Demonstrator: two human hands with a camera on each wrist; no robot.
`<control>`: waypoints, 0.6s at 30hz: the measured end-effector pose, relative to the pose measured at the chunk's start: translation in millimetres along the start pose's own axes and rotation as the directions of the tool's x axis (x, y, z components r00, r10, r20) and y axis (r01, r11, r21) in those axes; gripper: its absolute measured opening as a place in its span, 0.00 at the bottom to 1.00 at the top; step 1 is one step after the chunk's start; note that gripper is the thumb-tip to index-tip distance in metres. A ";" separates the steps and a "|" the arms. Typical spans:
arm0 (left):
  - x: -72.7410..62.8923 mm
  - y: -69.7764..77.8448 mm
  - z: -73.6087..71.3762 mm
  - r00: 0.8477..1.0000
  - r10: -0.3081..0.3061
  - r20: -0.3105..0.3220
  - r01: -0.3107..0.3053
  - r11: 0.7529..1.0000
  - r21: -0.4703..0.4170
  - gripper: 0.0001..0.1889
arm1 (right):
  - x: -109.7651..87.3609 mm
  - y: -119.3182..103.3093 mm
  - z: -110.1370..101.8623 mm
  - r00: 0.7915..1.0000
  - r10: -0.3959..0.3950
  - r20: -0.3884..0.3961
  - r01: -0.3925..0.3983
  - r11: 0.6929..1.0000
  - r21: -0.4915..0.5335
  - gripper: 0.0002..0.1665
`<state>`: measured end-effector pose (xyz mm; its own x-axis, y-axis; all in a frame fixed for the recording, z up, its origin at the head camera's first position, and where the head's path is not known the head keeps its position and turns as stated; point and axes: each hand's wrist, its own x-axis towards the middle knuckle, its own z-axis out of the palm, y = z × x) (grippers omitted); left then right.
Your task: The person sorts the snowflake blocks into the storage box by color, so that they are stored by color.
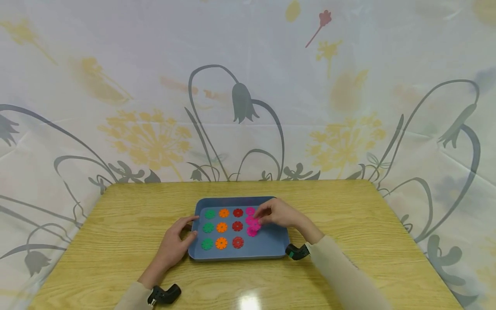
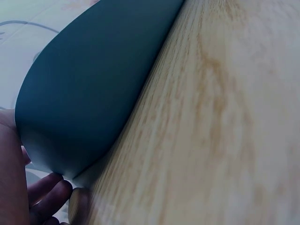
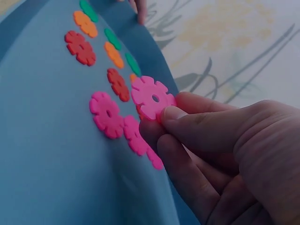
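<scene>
A blue tray (image 1: 267, 252) holds rows of flower-shaped notched plastic discs. Green discs (image 1: 208, 227), orange discs (image 1: 221, 227) and red discs (image 1: 237, 226) form three columns of three. To their right lie three pink discs (image 3: 107, 115) in a line. Above these, my right hand (image 1: 280, 213) pinches another pink disc (image 3: 152, 97) between thumb and fingers, tilted off the tray floor. My left hand (image 1: 174, 243) holds the tray's left side, its fingertips at the rim. The left wrist view shows several of its fingers (image 2: 49, 194) by the tray's outer corner, partly hidden.
The tray lies on a wood-grain table (image 1: 128, 215). A patterned floral cloth (image 1: 248, 142) hangs behind the table's far edge. A black wrist device (image 1: 164, 295) is on the left forearm, and another black device (image 1: 297, 251) is beside the tray's right front corner.
</scene>
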<state>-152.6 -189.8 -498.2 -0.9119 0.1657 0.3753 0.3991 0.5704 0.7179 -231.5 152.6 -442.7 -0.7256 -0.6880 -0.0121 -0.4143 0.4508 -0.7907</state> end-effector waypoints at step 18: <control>0.0 1.3 -0.6 1.000 0.017 -0.004 -0.017 1.000 -0.012 0.21 | 4.5 1.3 10.1 0.989 -0.002 0.145 -0.012 0.995 0.096 0.08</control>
<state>-152.0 -189.5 -497.0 -0.9047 0.1720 0.3897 0.4156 0.5575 0.7187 -229.8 144.3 -450.0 -0.6370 -0.7644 -0.0992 -0.3509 0.4022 -0.8456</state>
